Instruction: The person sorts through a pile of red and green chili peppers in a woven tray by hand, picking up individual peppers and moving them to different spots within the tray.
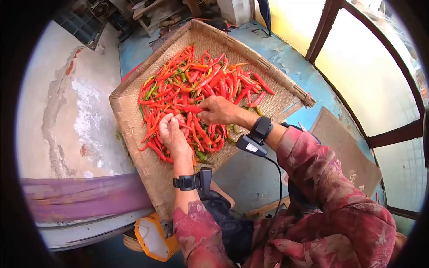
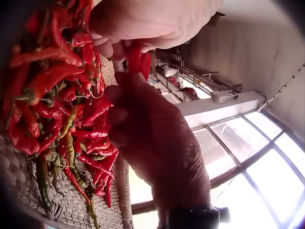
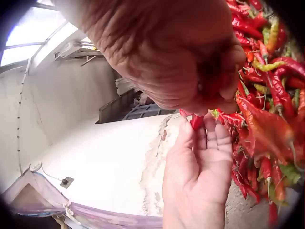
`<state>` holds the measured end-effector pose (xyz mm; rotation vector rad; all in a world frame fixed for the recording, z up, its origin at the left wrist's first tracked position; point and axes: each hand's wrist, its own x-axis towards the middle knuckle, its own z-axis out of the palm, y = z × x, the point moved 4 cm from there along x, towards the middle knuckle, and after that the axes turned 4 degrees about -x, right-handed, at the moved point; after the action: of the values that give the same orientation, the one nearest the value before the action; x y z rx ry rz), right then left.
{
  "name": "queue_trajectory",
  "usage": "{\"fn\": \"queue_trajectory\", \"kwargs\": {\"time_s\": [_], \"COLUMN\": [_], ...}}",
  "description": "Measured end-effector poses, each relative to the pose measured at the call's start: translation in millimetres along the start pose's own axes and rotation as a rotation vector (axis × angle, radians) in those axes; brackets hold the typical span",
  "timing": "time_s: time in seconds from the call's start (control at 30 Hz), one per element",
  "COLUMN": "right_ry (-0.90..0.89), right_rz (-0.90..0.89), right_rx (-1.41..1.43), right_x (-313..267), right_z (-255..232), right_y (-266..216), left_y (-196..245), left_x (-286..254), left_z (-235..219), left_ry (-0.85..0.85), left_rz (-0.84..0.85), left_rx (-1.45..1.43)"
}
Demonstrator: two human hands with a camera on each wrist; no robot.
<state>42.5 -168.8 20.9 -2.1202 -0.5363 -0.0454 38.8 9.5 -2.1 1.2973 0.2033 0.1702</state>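
Both hands meet over a heap of red peppers with a few green ones, spread on a woven tray. The right hand curls round a red pepper, which also shows between the hands in the left wrist view. Close beside it, the left hand pinches the pepper's other end with thumb and fingertips; in the right wrist view a red tip shows at the left hand's fingers. The right hand covers much of the pepper there.
A peeling wall and a purple cloth stand to the left. An orange-rimmed object lies below the tray. Windows line the right side, with a brown board on the blue floor.
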Motion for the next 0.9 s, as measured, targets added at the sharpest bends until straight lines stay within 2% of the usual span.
{"fn": "queue_trajectory", "kwargs": {"time_s": [0.07, 0.1, 0.17, 0.23, 0.3, 0.33, 0.37, 0.43, 0.47, 0.53, 0.57, 0.63, 0.7, 0.73, 0.77, 0.83, 0.87, 0.9], "right_ry": [0.062, 0.163, 0.788, 0.786, 0.071, -0.013, -0.034, 0.123, 0.122, -0.036, -0.029, 0.082, 0.364, 0.588, 0.589, 0.422, 0.258, 0.127], "right_rz": [0.018, 0.073, -0.143, -0.151, 0.074, -0.059, -0.032, -0.107, -0.109, -0.046, -0.044, 0.047, 0.174, 0.057, 0.059, 0.112, 0.082, 0.041], "right_rx": [-0.025, -0.321, -0.707, -0.715, -0.125, 0.009, 0.092, -0.042, -0.035, -0.001, 0.005, -0.035, -0.047, -0.309, -0.309, -0.276, -0.173, -0.189], "right_x": [2.5, 0.2, -4.3, -8.1, 3.2, 3.1, 1.8, -5.5, -4.5, 1.7, 3.9, 7.8, 6.9, 5.8, 4.1, 4.3, 5.0, 3.6], "right_z": [-13.5, -23.2, -43.4, -47.6, -18.9, 0.0, 18.8, 26.0, 25.2, 18.8, 11.1, -11.7, -37.5, -45.6, -43.5, -34.5, -19.1, -0.4], "right_y": [0.2, 9.8, -9.0, -25.0, -16.6, -10.9, -3.1, -12.2, -12.2, -7.3, -4.9, -0.5, 3.6, 0.6, 2.0, 5.4, 10.8, 11.3], "left_y": [18.3, -1.1, 10.3, 12.6, 10.5, 9.6, 6.5, 3.8, 1.9, 12.1, 14.9, 2.7, 0.0, -1.9, -4.7, -9.5, -8.2, -6.4], "left_x": [-2.9, -6.8, -5.9, -17.0, -18.2, -18.3, -17.5, -14.9, -15.7, -20.6, -23.5, -17.6, -18.2, -21.7, -25.2, -28.5, -27.0, -23.4], "left_z": [-3.8, -3.5, -6.0, 4.1, 10.2, 13.0, 19.2, 19.6, 18.8, 18.5, 16.3, -0.4, -1.4, 1.5, 2.3, 6.8, 8.9, 9.1], "left_ry": [0.029, 0.044, 0.023, -0.032, -0.054, -0.064, -0.114, -0.19, -0.157, -0.103, -0.052, -0.064, -0.21, -0.249, -0.251, -0.252, -0.255, -0.237], "left_rz": [0.032, -0.003, 0.009, -0.009, -0.045, -0.012, 0.0, -0.031, -0.021, -0.02, -0.023, -0.037, 0.157, 0.222, 0.222, 0.207, 0.212, 0.182], "left_rx": [0.108, 0.049, 0.062, 0.004, -0.01, -0.003, -0.093, -0.059, -0.002, 0.074, 0.146, 0.232, 0.908, 1.154, 1.155, 1.278, 1.274, 1.189]}}
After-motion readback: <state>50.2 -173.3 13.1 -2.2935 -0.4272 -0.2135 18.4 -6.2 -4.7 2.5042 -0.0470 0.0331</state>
